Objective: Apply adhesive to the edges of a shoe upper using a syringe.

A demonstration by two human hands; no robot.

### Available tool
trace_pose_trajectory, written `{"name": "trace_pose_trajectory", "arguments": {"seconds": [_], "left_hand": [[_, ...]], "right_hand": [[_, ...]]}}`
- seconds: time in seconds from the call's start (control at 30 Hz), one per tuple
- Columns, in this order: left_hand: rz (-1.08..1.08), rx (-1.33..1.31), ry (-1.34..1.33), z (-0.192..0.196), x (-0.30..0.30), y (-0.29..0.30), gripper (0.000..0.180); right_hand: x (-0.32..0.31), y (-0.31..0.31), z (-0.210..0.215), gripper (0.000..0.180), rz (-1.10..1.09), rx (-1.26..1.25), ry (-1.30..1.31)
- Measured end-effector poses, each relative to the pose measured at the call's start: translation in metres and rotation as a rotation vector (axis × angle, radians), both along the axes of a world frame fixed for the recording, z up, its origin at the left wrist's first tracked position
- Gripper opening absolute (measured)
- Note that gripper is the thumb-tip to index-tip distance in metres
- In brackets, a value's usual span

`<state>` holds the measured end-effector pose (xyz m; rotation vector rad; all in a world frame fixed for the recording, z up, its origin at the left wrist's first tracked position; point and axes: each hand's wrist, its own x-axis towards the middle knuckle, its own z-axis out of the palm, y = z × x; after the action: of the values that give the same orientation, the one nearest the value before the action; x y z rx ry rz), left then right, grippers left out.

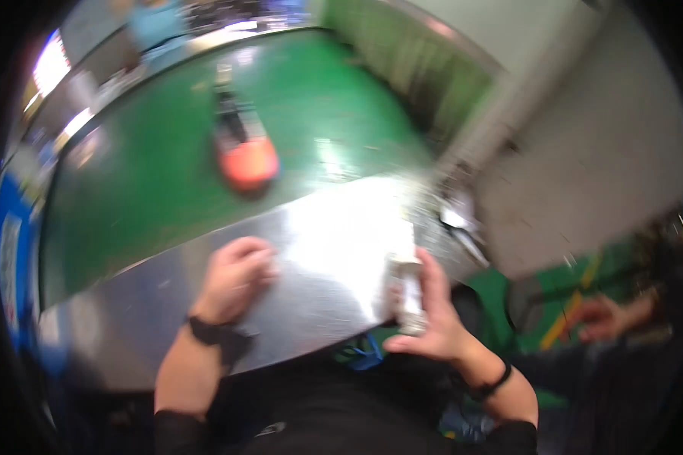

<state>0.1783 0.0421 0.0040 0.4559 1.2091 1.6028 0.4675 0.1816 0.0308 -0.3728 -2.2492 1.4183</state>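
Note:
Above the near half of a shiny metal table [311, 303], my left hand [239, 277] is closed with its fingers curled in. Whatever may be inside that fist is hidden. On the right, my right hand [440, 326] grips a pale, elongated part [410, 296], its thumb at the lower end and its fingers along the far side. The part stands lengthwise away from me and looks wider at both ends. Blur and glare hide its exact kind.
A green surface [167, 212] lies beyond the metal table, bearing a blurred orange-and-grey object [248, 161]. Small whitish items [459, 220] sit at the table's right end, beside a grey panel [584, 167]. Another person's hand [603, 317] shows at the right.

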Motion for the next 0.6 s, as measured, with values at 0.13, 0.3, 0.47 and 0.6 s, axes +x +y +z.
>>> {"name": "trace_pose_trajectory", "arguments": {"seconds": [0.13,0.3,0.47,0.6], "left_hand": [[-0.002,0.028,0.028,0.001,-0.002,-0.023,0.010],[-0.055,0.024,0.035,0.001,-0.015,-0.015,0.011],[-0.089,0.019,0.038,0.000,-0.018,-0.010,0.012],[-0.091,0.015,0.030,-0.002,-0.016,-0.010,0.012]], "right_hand": [[-0.021,-0.019,0.002,0.130,0.043,-0.384,0.016],[-0.062,0.008,-0.011,0.129,0.053,-0.207,0.009],[-0.080,0.032,-0.033,0.123,-0.076,0.168,-0.091],[-0.084,0.030,-0.045,0.121,-0.072,0.303,-0.014]]}}
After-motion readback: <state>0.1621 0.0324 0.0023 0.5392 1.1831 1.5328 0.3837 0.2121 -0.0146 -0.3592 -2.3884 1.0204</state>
